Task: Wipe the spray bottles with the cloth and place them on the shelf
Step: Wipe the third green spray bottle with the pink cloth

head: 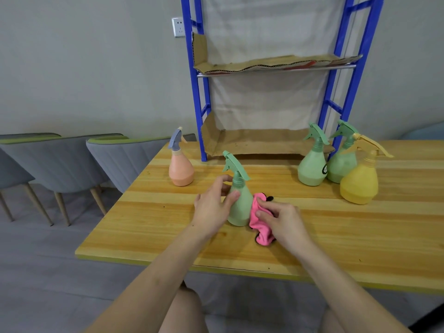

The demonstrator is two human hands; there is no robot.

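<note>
A green spray bottle [240,203] stands upright on the wooden table [360,241] in front of me. My left hand [212,207] curls round its left side, thumb on the front. My right hand [281,218] holds a pink cloth [258,224] against the bottle's right side. An orange bottle with a blue trigger [180,168] stands to the back left. Two green bottles [312,164] [342,164] and a yellow bottle [359,182] stand to the right. The blue shelf [271,140] with cardboard-lined levels sits at the table's far edge.
Grey chairs [64,162] stand left of the table along the wall. A wall socket [178,27] sits beside the shelf's left post. Both shelf levels hold only cardboard. The table's near edge runs just below my forearms.
</note>
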